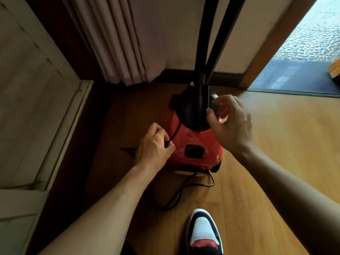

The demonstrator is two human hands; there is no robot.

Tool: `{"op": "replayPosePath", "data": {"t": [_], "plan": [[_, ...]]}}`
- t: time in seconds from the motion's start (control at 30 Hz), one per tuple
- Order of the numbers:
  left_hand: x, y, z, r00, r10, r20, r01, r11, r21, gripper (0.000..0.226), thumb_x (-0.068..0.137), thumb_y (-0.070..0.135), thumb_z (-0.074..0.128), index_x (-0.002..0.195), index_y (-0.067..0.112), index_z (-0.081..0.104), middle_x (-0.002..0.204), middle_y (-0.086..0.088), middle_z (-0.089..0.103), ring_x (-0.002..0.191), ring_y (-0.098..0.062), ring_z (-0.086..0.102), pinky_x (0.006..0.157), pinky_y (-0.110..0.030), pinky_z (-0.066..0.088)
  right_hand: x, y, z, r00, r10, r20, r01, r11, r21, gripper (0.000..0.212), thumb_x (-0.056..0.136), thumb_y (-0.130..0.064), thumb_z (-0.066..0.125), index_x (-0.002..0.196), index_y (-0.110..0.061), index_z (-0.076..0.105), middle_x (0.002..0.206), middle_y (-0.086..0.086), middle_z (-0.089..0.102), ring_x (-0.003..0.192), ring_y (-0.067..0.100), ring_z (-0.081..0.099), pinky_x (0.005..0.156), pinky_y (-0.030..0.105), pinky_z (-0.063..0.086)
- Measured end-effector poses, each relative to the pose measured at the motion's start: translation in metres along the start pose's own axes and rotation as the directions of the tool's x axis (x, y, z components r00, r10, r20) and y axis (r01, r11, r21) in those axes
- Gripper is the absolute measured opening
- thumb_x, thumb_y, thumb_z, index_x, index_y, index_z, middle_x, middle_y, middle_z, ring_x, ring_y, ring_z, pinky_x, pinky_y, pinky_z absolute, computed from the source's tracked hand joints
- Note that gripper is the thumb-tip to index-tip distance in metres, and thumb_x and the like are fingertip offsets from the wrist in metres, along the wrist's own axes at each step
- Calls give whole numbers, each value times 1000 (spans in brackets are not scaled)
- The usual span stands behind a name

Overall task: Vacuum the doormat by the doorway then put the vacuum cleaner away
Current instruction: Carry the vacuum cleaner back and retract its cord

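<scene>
One vacuum cleaner (196,142): glossy red canister with a black domed top and a dark rectangular button on its back; it stands on the floor close to the wall, below the curtain's hem.
Hose (201,43): black and ribbed, it rises from the top of the canister beside a straight black tube and runs out of the top of the frame.
Cord (176,197): thin and black, it loops on the floor behind the canister and runs up its left flank.
Floor (276,144): warm wooden boards, bright near the doorway, shaded to the left.
Room: pale pleated curtain (117,43) against a cream wall, a panelled pale door (27,107) at the left, and a dark doormat (294,80) in the open doorway at the upper right, well apart from the vacuum.
Left hand (154,146): at the canister's left side, fingers curled, pinching the cord.
Right hand (230,122): just beside the black top on its right, fingers loosely curled; whether it holds anything cannot be told.
Shoe (204,234): white, black and red, on the boards behind the canister.
</scene>
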State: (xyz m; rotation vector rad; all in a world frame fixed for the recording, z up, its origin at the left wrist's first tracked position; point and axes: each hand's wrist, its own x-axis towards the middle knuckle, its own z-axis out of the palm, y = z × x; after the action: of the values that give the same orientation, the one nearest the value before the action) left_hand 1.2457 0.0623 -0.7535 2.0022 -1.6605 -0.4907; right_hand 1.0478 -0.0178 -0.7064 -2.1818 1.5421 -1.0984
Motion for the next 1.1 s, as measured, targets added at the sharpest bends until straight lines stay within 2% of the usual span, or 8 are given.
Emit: {"op": "replayPosePath", "data": {"t": [0.2, 0.33, 0.43, 0.53, 0.67, 0.77, 0.97, 1.1], "plan": [[-8, -46, -23, 978, -202, 55, 198, 977, 73, 15, 87, 28, 71, 88, 13, 68, 106, -1, 58, 95, -20, 59, 80, -32, 47, -48, 10, -3, 994, -62, 85, 65, 997, -31, 30, 89, -38, 56, 106, -14, 63, 84, -8, 54, 72, 14, 53, 69, 50, 52], [-15, -57, -29, 966, -244, 91, 233, 966, 112, 45, 86, 31, 73, 126, 19, 56, 128, -4, 52, 119, -24, 53, 92, -32, 45, -92, 31, 0, 993, 2, 114, 4, 999, -51, 29, 90, -39, 55, 99, -13, 63, 81, -12, 52, 66, 12, 51, 67, 48, 49], [-15, -38, -26, 999, -34, 17, 32, 996, 84, 62, 84, 33, 73, 138, 16, 49, 137, -10, 48, 124, -27, 49, 96, -30, 41, -128, 38, 3, 984, 81, 160, -70, 995, -70, 26, 89, -41, 56, 85, -15, 61, 71, -13, 53, 58, 13, 52, 60, 42, 49], [-20, -11, -18, 979, 205, 1, -204, 976, 80, 57, 81, 37, 66, 132, 13, 55, 129, -11, 52, 115, -28, 54, 96, -39, 50, -156, 30, 12, 930, 304, 208, -295, 953, -76, 41, 86, -58, 57, 73, -19, 63, 60, -10, 58, 55, 15, 57, 52, 34, 47], [-27, 4, -8, 919, 380, 102, -391, 910, 137, 67, 79, 33, 70, 140, 15, 49, 145, -10, 45, 129, -27, 49, 101, -43, 51, -174, 16, 34, 801, 536, 266, -551, 834, -23, 51, 78, -72, 59, 85, -27, 81, 79, -13, 77, 76, 5, 72, 69, 32, 58], [-24, -2, -3, 863, 437, 255, -485, 858, 169, 84, 81, 38, 71, 154, 29, 30, 164, -5, 20, 148, -25, 29, 112, -37, 34, -175, 6, 48, 726, 624, 288, -674, 729, 122, 41, 81, -63, 70, 88, -25, 83, 82, -13, 78, 79, -1, 71, 74, 24, 56], [-22, -11, 0, 800, 402, 445, -550, 788, 277, 88, 86, 59, 57, 158, 40, 10, 168, 5, -9, 154, -14, -7, 125, -44, 10, -178, -9, 64, 645, 663, 380, -748, 446, 491, 22, 91, -35, 75, 80, -16, 79, 76, 6, 76, 75, 28, 71, 72, 46, 57], [-18, -15, -4, 782, 413, 467, -579, 759, 298, 86, 85, 68, 44, 158, 41, 7, 168, 8, -14, 154, -11, -10, 123, -44, 5, -182, -25, 74, 589, 645, 486, -729, 166, 664, 21, 99, -22, 65, 89, -7, 75, 76, 0, 71, 74, 10, 66, 67, 24, 52]]}}
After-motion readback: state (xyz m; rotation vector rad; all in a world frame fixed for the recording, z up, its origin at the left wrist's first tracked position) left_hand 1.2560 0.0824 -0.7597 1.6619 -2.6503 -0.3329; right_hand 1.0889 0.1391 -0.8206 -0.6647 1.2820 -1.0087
